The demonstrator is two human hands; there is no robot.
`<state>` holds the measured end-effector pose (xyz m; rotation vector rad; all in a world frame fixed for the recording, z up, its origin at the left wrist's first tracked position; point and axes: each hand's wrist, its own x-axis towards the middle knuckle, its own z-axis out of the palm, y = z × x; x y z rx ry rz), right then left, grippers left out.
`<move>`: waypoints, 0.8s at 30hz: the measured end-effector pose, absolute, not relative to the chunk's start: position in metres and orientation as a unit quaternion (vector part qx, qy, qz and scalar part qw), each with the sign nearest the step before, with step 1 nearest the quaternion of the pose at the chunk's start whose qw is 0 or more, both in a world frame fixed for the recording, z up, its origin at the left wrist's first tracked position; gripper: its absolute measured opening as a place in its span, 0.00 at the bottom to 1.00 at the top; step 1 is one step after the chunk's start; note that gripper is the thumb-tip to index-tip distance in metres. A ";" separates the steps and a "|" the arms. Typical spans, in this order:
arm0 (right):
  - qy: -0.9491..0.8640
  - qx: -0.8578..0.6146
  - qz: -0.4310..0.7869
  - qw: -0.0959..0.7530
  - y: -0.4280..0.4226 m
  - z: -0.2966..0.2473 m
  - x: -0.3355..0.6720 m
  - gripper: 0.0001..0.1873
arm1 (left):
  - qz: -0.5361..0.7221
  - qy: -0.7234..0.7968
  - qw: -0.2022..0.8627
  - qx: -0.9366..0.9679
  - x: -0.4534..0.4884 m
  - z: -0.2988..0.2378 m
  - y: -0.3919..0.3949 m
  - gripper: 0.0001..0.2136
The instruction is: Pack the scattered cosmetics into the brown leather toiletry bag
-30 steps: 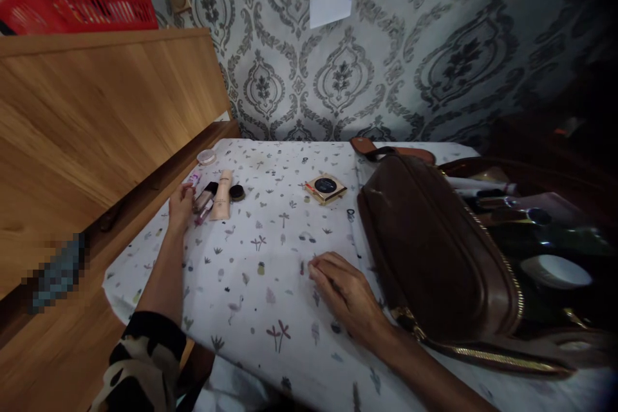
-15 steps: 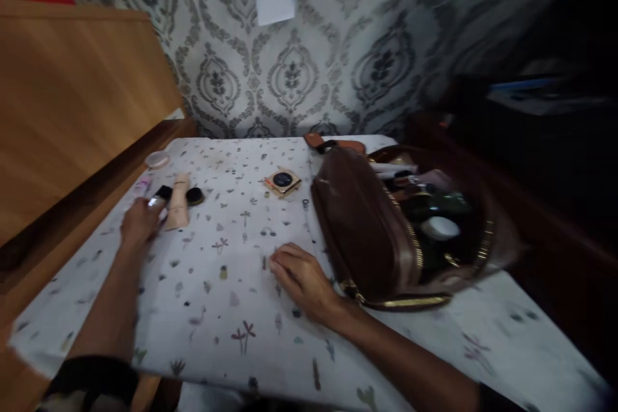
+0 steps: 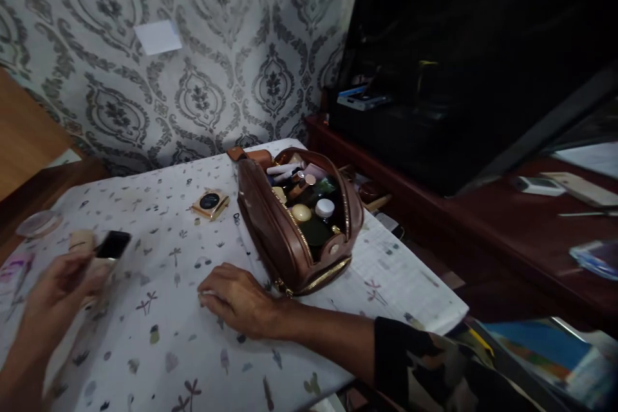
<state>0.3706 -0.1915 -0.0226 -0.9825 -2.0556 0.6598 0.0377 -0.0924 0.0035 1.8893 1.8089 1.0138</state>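
Observation:
My left hand (image 3: 67,286) is closed around a small cosmetic bottle with a black cap (image 3: 114,245), held a little above the table and slightly blurred. Behind its fingers a beige tube (image 3: 81,240) shows in part. My right hand (image 3: 236,299) rests on the cloth, its fingers curled in with nothing visible in them. Just beyond that hand stands a brown makeup bag (image 3: 270,225), unzipped, with tubes and a white-capped jar (image 3: 325,208) inside. A gold-edged compact with a round black centre (image 3: 209,201) lies left of the bag.
A white patterned cloth (image 3: 174,309) covers the table. At its left are a round clear case (image 3: 39,224) and a pink-and-white packet (image 3: 14,273). A dark red cabinet (image 3: 425,225) with a large black screen (image 3: 458,64) stands at the right. Papered wall rises behind.
My view has swung right, showing the screen and cabinet. My left hand has lifted the black-capped bottle off the cloth. My right hand remains resting by the bag.

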 end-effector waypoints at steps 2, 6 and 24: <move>-0.771 -0.419 0.296 0.378 -0.193 -0.020 0.371 0.18 | 0.352 0.588 0.210 0.698 0.077 0.005 -0.102 0.25; -0.720 -0.476 0.329 0.383 -0.193 -0.015 0.370 0.32 | 0.284 0.510 0.223 0.780 0.138 0.000 -0.123 0.22; -0.832 -0.472 0.154 0.245 -0.188 -0.014 0.372 0.21 | 0.186 0.463 0.113 0.860 0.136 -0.025 -0.189 0.25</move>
